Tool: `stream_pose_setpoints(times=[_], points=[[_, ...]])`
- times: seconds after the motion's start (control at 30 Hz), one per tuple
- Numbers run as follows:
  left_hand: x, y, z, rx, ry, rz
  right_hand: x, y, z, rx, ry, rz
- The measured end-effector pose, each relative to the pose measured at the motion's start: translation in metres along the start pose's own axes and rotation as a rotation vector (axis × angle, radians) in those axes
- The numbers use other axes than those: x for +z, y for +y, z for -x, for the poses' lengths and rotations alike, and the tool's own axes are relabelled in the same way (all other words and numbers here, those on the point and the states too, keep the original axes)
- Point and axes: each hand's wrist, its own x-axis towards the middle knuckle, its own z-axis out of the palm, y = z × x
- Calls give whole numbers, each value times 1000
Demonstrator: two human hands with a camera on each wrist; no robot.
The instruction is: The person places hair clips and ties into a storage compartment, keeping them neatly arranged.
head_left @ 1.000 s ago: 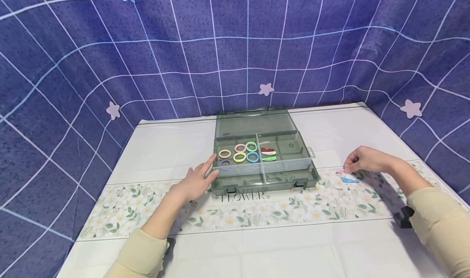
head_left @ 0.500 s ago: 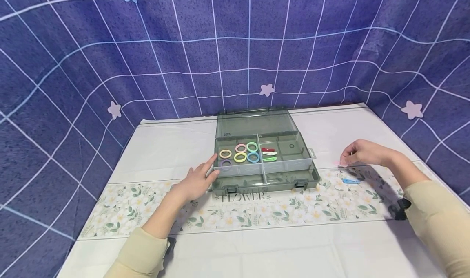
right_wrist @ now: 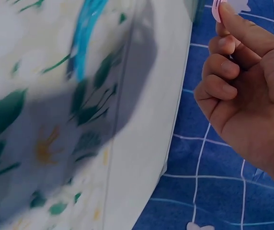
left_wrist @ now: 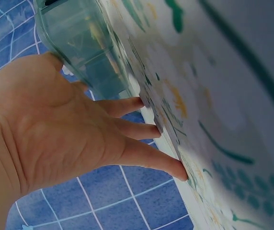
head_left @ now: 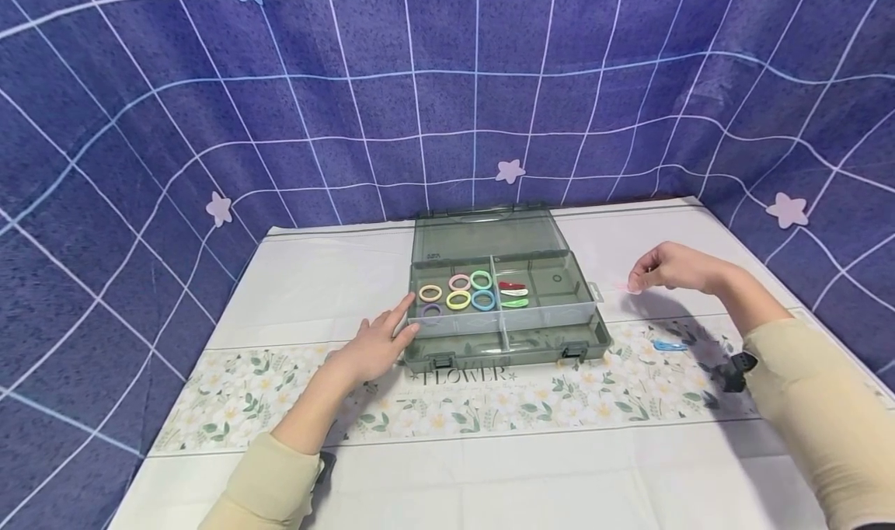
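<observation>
An open, grey see-through organizer box [head_left: 461, 353] stands mid-table with its lid [head_left: 489, 238] laid back. Several coloured hair ties [head_left: 458, 300] lie in the left compartment of its inner tray; red, white and green hair clips [head_left: 514, 303] lie in the right one. My left hand [head_left: 374, 345] touches the box's left side with straight fingers; in the left wrist view some fingertips [left_wrist: 180, 170] rest on the tablecloth. Thumb and finger of my right hand [head_left: 674, 270] pinch a pink hair clip [right_wrist: 217, 10] above the table, right of the box. A blue hair clip [head_left: 670, 346] lies on the cloth.
A white tablecloth [head_left: 489, 475] with a flowered band covers the table. Purple-blue grid curtains [head_left: 447, 87] with stars close off the back and both sides. The lid reaches close to the back edge.
My right hand has lifted the pink clip from beside the blue one and carried it up, away from me and leftward, towards the box. The left hand stays where it was.
</observation>
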Motion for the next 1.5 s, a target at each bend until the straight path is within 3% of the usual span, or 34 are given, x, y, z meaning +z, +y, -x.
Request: stream_pose_setpoints(times=[0.63,1.1,1.5], points=[[-1,0,1,14,-2,-6,8,-45,-51,-79,-46,-23],[1,2,1,21,8,-9,41,-72,-84,-140,-102,-90],[1,1,1,7,14,-8,73,-84,-104,-107,-118,-27]])
